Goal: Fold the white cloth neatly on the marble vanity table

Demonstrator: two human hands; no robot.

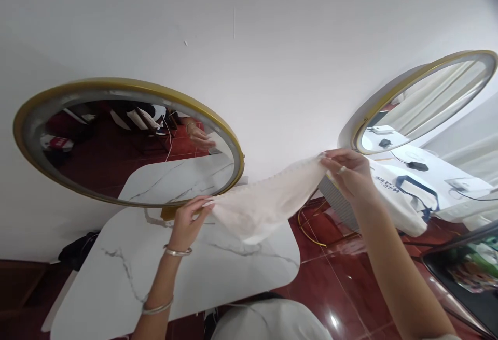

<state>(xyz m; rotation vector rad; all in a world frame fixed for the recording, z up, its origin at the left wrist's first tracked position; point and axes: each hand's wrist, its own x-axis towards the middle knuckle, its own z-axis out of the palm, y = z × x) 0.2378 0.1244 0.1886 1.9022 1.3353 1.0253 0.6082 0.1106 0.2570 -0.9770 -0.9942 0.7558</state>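
Observation:
A thin white cloth (264,202) is stretched in the air between my two hands above a white marble-look table (128,272). My left hand (187,221) pinches its left end, fingers closed on the fabric; bangles sit on that wrist. My right hand (344,171), a ring on one finger, grips the cloth's right end higher up. The cloth sags in the middle toward the tabletop.
A round gold-framed mirror (27,117) hangs on the white wall behind the table. A second gold-framed mirror (428,96) stands to the right above another white table with a white bag (404,195) and cables. The floor (342,283) is glossy dark red tile.

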